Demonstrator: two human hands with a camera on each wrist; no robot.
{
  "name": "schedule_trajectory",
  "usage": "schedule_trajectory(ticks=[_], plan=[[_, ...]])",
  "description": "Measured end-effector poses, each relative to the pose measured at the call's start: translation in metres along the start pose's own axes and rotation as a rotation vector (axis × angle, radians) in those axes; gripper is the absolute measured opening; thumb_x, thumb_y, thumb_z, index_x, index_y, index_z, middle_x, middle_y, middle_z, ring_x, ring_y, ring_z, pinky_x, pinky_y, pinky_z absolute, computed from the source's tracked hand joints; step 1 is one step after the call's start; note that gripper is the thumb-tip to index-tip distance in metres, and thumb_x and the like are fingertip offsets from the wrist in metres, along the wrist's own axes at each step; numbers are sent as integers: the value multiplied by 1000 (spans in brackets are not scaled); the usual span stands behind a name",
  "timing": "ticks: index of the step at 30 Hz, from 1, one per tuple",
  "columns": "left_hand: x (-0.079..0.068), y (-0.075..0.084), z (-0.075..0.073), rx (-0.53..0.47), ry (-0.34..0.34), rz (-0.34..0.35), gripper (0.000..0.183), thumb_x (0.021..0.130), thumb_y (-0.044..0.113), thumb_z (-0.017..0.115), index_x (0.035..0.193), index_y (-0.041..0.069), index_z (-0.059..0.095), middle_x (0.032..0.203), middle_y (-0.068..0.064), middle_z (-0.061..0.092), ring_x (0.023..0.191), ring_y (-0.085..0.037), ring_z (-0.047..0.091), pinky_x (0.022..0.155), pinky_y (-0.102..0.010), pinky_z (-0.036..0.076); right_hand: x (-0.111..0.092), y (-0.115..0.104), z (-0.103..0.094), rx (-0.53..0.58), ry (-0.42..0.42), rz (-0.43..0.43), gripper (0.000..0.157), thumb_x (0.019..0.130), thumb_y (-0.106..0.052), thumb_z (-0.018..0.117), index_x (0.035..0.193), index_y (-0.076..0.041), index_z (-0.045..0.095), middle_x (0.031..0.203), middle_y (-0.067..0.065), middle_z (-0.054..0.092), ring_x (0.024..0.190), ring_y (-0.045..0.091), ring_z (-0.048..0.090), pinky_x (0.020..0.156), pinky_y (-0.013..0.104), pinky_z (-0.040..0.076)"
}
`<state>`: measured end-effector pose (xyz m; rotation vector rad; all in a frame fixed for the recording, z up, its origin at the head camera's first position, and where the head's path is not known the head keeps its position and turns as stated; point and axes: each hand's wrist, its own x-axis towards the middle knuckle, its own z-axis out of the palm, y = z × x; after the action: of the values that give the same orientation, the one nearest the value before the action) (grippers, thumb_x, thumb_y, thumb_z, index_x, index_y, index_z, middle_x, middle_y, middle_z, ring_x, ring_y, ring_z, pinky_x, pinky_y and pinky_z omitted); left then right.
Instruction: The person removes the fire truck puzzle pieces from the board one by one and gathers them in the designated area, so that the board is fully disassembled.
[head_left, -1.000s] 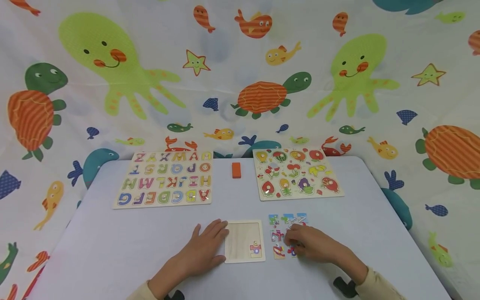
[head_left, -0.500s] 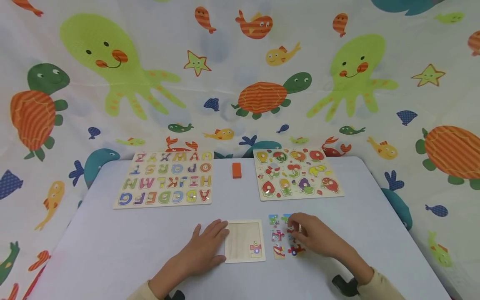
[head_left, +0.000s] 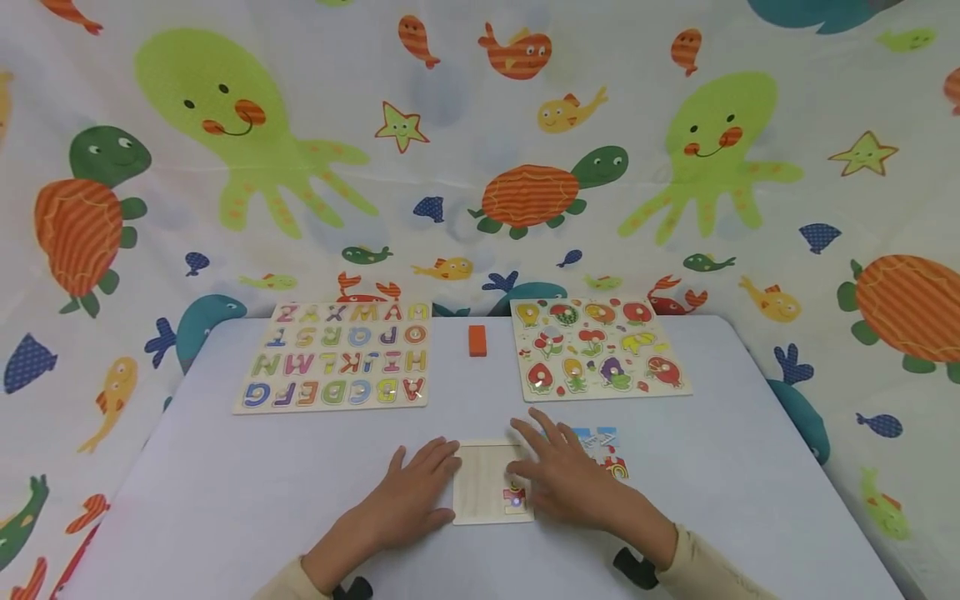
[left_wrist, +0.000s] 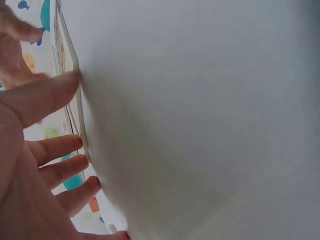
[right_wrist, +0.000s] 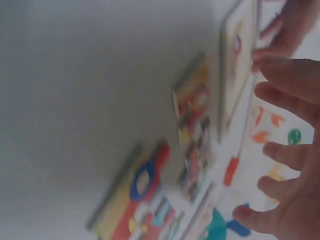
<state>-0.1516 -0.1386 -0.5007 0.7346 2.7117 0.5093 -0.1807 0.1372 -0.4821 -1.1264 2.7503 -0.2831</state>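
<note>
Your right hand (head_left: 570, 483) has swung left from the loose pieces (head_left: 603, 454) to the tray's (head_left: 480, 483) right edge, fingers spread flat beside the fitted piece (head_left: 514, 497), while your left hand (head_left: 412, 496), also flat, steadies the tray on the worktop (head_left: 300, 467).
</note>
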Motion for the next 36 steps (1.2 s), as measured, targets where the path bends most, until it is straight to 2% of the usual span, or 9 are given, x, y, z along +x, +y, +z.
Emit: schedule_trajectory(ticks=[5, 10, 16, 20, 22, 24, 29, 32, 36], plan=[[3, 1, 0, 4, 0, 15, 68, 88, 31, 81, 144, 5, 54, 158, -12, 42, 149, -34, 31, 111, -75, 24, 3, -7, 12, -73, -19, -23, 29, 83, -27, 86, 111, -24, 78, 157, 9, 42, 150, 39, 25, 111, 65, 35], [5, 0, 0, 12, -6, 11, 68, 87, 32, 82, 144, 5, 54, 159, -12, 42, 150, -34, 31, 110, -75, 24, 2, -11, 15, -27, -1, -8, 23, 85, -20, 83, 106, -15, 76, 154, 10, 45, 149, 37, 28, 111, 60, 38], [6, -1, 2, -14, -11, 18, 68, 88, 31, 81, 144, 6, 54, 159, -12, 41, 150, -34, 30, 111, -75, 23, 2, -15, 20, 34, 59, 53, 19, 84, -21, 85, 96, -15, 71, 145, 10, 52, 143, 35, 35, 108, 56, 43], [7, 0, 3, -5, -3, 20, 68, 88, 31, 81, 144, 6, 54, 159, -11, 42, 150, -34, 31, 111, -75, 23, 2, -16, 18, 159, 108, 74, 21, 86, -20, 83, 89, -19, 63, 115, -3, 63, 115, 18, 51, 98, 37, 49], [7, 0, 4, -7, -1, 18, 68, 87, 31, 81, 144, 5, 54, 159, -11, 42, 150, -34, 31, 111, -75, 23, 2, -15, 15, 265, 114, 83, 24, 88, -16, 82, 84, -21, 59, 95, -10, 60, 96, 12, 50, 85, 29, 49], [7, 1, 4, -9, 2, 13, 68, 87, 31, 82, 144, 5, 54, 158, -12, 42, 149, -34, 31, 111, -75, 23, 0, -12, 10, 379, 106, 112, 25, 90, -15, 79, 81, -22, 56, 84, -14, 57, 85, 9, 49, 74, 26, 45], [2, -1, 3, -2, 15, 0, 68, 86, 31, 83, 142, 4, 55, 157, -12, 43, 149, -35, 33, 110, -76, 23, -12, 8, -8, 550, 119, 246, 20, 95, -16, 74, 83, -21, 58, 80, -14, 58, 76, 9, 53, 64, 25, 46], [1, -2, 3, 3, 17, 5, 69, 86, 31, 83, 142, 4, 55, 158, -12, 43, 149, -34, 33, 110, -75, 23, -29, 31, -21, 565, 91, 292, 17, 96, -16, 72, 86, -20, 59, 81, -11, 59, 75, 10, 55, 63, 25, 48], [2, -3, 4, -4, 14, 13, 69, 86, 31, 83, 143, 4, 55, 158, -12, 42, 149, -35, 32, 110, -76, 23, -55, 61, -34, 555, -11, 299, 17, 94, -12, 73, 86, -20, 60, 80, -9, 58, 76, 10, 56, 64, 24, 48]])
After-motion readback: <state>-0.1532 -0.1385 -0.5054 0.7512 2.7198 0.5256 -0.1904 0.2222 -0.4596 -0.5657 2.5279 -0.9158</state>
